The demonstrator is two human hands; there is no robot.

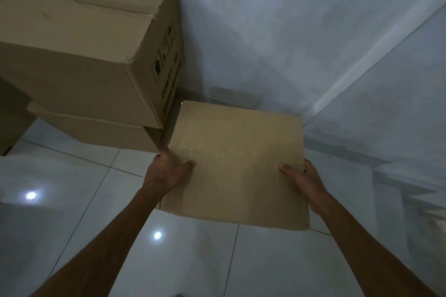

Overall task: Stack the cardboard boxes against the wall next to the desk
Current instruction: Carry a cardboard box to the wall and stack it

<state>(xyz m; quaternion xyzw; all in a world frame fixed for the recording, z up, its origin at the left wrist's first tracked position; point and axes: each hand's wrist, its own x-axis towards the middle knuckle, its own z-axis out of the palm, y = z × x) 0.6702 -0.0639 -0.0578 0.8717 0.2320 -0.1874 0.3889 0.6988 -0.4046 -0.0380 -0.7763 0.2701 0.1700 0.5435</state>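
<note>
Now both hands grip the small box (237, 164): left hand (166, 171) at nine o'clock, right hand (306, 183) at three, their fingers mostly hidden beneath.

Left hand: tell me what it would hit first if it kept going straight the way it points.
The left hand grips the small box and points toward the wall. Straight on, it would likely graze the lower stacked box at its near corner first, though depth is unclear.
</note>
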